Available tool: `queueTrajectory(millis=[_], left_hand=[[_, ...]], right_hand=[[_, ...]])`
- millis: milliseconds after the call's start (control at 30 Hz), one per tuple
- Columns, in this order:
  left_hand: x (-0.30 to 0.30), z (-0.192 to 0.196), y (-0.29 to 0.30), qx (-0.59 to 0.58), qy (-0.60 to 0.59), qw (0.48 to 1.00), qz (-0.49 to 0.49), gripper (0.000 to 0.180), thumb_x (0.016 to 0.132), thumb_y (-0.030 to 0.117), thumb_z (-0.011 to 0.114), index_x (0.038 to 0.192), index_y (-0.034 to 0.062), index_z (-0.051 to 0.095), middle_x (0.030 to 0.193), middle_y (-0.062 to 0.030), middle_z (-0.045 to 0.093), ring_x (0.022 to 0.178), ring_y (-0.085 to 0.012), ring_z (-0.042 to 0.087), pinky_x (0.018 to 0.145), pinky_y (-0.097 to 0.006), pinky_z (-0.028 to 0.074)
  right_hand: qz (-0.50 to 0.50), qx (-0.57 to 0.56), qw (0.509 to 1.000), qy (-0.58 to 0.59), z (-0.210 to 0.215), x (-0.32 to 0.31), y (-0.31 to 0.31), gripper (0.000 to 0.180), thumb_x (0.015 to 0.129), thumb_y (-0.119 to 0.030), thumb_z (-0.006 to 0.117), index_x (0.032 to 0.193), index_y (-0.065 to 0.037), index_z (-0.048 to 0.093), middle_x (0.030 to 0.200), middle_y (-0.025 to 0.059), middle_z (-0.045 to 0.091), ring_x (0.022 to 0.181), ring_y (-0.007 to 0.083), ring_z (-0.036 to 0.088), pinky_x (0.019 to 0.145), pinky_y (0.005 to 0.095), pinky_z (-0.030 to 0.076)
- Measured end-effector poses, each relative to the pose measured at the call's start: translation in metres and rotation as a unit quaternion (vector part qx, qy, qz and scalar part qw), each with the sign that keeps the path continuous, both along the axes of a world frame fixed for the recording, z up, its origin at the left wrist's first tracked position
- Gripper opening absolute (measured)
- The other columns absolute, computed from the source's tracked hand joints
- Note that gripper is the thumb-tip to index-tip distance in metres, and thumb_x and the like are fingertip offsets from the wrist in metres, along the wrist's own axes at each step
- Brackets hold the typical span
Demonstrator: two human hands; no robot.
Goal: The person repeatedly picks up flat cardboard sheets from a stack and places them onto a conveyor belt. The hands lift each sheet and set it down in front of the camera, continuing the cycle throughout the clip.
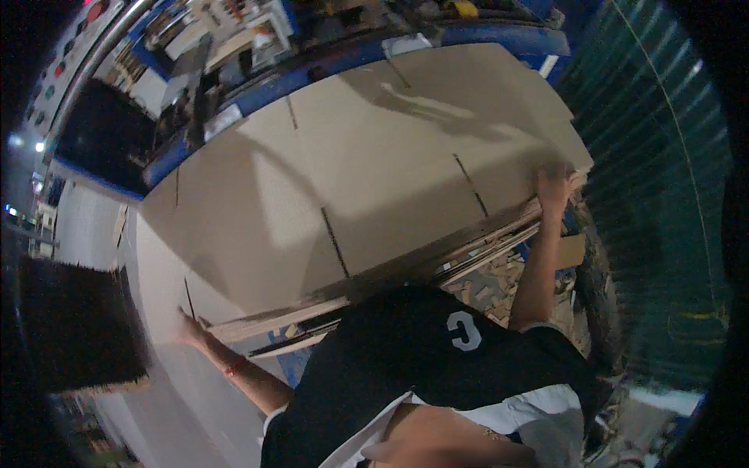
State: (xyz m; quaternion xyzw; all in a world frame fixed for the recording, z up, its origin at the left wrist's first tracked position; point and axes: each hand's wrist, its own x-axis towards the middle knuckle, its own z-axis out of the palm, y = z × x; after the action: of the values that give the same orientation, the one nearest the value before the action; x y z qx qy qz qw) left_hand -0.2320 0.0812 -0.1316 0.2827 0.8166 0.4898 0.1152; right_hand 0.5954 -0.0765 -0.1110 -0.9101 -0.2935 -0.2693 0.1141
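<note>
A stack of large tan cardboard sheets (374,164) with dark narrow slots cut into its long edges lies in front of me. My right hand (554,187) is closed on the sheets' right near corner, with its fingertips curled and partly hidden. At the left near corner, my left hand (189,329) touches or rests beside the cardboard. Its thumb and a finger look apart, though the hand is somewhat blurred. Layered sheet edges show close to my body.
Blue machine framing (265,93) runs behind the stack. On the right stands a dark green corrugated wall (663,195). Cardboard scraps (499,281) litter the area below the near edge. A dark brush-like block (78,324) is at the left, near a pale surface (86,226).
</note>
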Motion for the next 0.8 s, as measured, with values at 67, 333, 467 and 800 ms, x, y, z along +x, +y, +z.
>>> queueTrajectory(millis=[67, 333, 467, 800], left_hand=[[0.024, 0.027, -0.002, -0.011, 0.053, 0.996, 0.070, 0.048, 0.082, 0.027, 0.062, 0.112, -0.0085, 0.052, 0.106, -0.0196, 0.059, 0.089, -0.0263, 0.058, 0.068, -0.036, 0.049], [0.103, 0.150, -0.008, 0.246, -0.078, 0.957, -0.133, 0.061, 0.084, 0.027, 0.058, 0.133, -0.0011, 0.034, 0.138, -0.0157, 0.036, 0.126, -0.0276, 0.036, 0.104, -0.037, 0.025], [0.079, 0.114, -0.013, 0.166, 0.138, 0.976, 0.034, 0.068, 0.081, 0.026, 0.062, 0.131, -0.0081, 0.032, 0.137, -0.0214, 0.034, 0.125, -0.0304, 0.036, 0.104, -0.039, 0.026], [0.071, 0.083, -0.019, 0.178, -0.018, 0.974, 0.136, 0.059, 0.081, 0.021, 0.062, 0.124, -0.0123, 0.038, 0.123, -0.0253, 0.047, 0.116, -0.0329, 0.045, 0.098, -0.041, 0.034]], right_hand=[[0.061, 0.097, 0.990, 0.087, -0.006, 0.014, 0.004, 0.055, 0.075, -0.035, 0.063, 0.117, -0.002, 0.052, 0.116, 0.0252, 0.052, 0.112, 0.0435, 0.045, 0.096, 0.0478, 0.035], [0.157, 0.598, 0.723, 0.308, 0.040, -0.008, 0.021, 0.039, 0.083, -0.013, 0.058, 0.120, 0.001, 0.053, 0.113, 0.0111, 0.057, 0.097, 0.0189, 0.055, 0.082, 0.0312, 0.044], [0.220, 0.643, 0.653, 0.335, 0.080, -0.017, 0.023, 0.039, 0.082, -0.014, 0.058, 0.118, 0.001, 0.055, 0.106, 0.0114, 0.059, 0.096, 0.0204, 0.054, 0.088, 0.0331, 0.040], [0.292, 0.699, 0.601, 0.255, 0.150, 0.003, 0.026, 0.028, 0.083, -0.003, 0.051, 0.111, 0.000, 0.051, 0.102, 0.0130, 0.058, 0.090, 0.0219, 0.055, 0.079, 0.0348, 0.046]])
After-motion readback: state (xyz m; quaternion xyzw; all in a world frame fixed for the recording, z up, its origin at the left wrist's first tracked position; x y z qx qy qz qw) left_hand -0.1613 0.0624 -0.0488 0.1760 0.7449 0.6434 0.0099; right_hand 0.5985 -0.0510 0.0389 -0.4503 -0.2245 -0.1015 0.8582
